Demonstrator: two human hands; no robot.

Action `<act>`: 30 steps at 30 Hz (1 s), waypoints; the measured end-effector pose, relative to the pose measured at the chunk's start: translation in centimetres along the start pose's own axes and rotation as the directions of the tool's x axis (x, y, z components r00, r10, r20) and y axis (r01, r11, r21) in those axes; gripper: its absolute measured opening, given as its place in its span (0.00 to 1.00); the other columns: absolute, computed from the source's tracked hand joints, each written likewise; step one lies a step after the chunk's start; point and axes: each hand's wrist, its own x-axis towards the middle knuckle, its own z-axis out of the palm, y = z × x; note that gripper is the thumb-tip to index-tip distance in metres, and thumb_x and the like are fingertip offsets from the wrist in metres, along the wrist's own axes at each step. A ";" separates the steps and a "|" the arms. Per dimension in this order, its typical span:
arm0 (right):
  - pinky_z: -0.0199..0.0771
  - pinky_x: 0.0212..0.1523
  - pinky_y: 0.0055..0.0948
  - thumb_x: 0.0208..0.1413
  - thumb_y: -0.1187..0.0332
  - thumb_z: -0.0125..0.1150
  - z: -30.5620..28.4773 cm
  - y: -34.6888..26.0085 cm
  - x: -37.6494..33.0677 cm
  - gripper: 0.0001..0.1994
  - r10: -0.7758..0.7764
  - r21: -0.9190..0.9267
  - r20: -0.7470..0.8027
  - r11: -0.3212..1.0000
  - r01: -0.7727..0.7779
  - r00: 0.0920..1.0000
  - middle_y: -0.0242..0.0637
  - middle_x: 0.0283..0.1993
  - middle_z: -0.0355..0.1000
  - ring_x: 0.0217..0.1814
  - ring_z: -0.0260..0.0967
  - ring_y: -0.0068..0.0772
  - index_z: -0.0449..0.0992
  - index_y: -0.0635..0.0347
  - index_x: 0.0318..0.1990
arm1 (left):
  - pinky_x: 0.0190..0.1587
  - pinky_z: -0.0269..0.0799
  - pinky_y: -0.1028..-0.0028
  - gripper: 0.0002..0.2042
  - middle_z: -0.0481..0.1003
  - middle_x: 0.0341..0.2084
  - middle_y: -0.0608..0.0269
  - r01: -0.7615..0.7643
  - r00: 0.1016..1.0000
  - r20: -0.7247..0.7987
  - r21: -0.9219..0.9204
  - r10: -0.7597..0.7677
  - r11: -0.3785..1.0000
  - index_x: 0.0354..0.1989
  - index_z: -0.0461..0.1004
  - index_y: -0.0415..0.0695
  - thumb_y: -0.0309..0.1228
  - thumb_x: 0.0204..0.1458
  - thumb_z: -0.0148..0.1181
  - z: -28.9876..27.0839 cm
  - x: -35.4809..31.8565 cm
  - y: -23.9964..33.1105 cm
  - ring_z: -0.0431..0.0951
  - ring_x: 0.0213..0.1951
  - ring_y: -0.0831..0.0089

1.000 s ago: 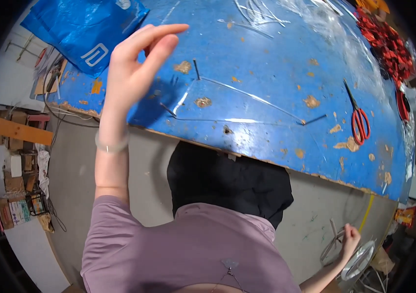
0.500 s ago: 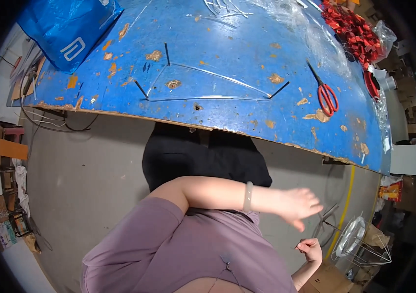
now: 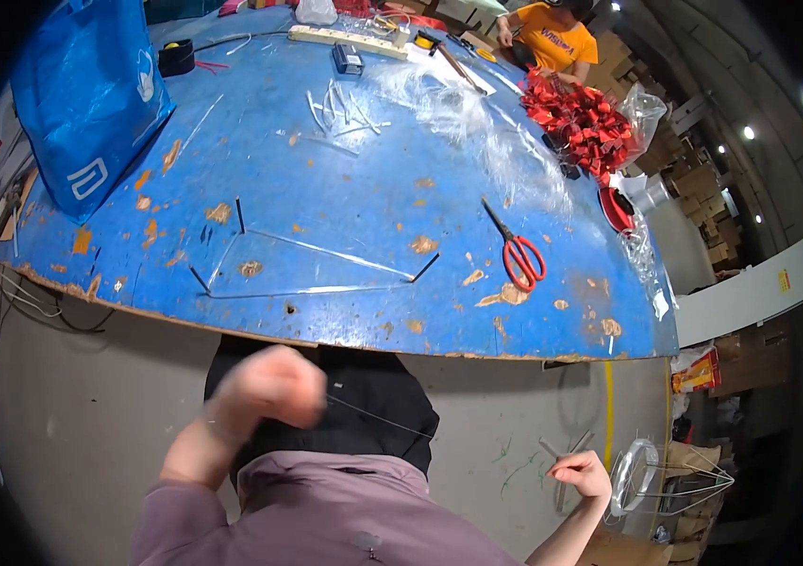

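My left hand [image 3: 281, 385], blurred by motion, is closed in front of the black trousers. From it a thin thread [image 3: 378, 416] runs right and slightly down, stretched fairly straight; its far end is lost against the floor. My right hand [image 3: 583, 474] is low on the right, thumb and fingers pinched together; what they hold is too small to make out. On the blue table ahead lies a thin, clear three-sided frame [image 3: 312, 291] with short black rods standing at its corners. Red-handled scissors [image 3: 522, 262] lie to its right, blades pointing away. Neither hand touches these.
A blue bag [image 3: 90, 104] stands at the table's left. Farther back are white strips [image 3: 340, 111], clear plastic film [image 3: 515, 151], a power strip [image 3: 350, 41] and a heap of red ribbon bows [image 3: 585, 127]. A person in an orange shirt [image 3: 552, 40] is at the far side.
My left hand has swung from beside the right hand far to the left, and its fingers have closed. A thread now shows from it. My right hand stays pinched. The view has tilted up.
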 end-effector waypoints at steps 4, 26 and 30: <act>0.65 0.30 0.19 0.44 0.70 0.62 0.9 -4.5 5.1 0.06 -0.192 -0.051 -0.069 0.981 0.189 0.979 0.33 0.24 0.72 0.28 0.66 0.20 0.77 0.65 0.27 | 0.06 0.36 0.78 0.18 0.57 0.01 0.65 -0.366 0.904 0.214 -0.057 0.370 0.929 0.10 0.63 0.36 0.28 0.52 0.48 -3.2 -2.9 5.6 0.47 0.02 0.79; 0.49 0.17 0.15 0.49 0.66 0.58 3.2 -20.8 27.2 0.09 -0.368 -0.120 -0.081 0.926 0.358 0.926 0.23 0.15 0.62 0.16 0.52 0.11 0.76 0.64 0.25 | 0.16 0.55 0.85 0.10 0.59 0.11 0.73 0.176 0.652 -0.722 0.443 0.233 0.879 0.28 0.65 0.42 0.35 0.56 0.44 -9.7 0.9 16.3 0.58 0.14 0.87; 0.48 0.16 0.17 0.48 0.64 0.58 3.7 -18.7 29.8 0.12 -0.377 -0.345 -0.183 0.889 0.300 0.908 0.23 0.13 0.61 0.14 0.51 0.12 0.75 0.63 0.21 | 0.19 0.61 0.79 0.08 0.63 0.13 0.68 0.409 0.686 -0.456 0.886 0.567 0.218 0.28 0.66 0.42 0.33 0.53 0.47 -12.0 1.9 13.9 0.65 0.16 0.80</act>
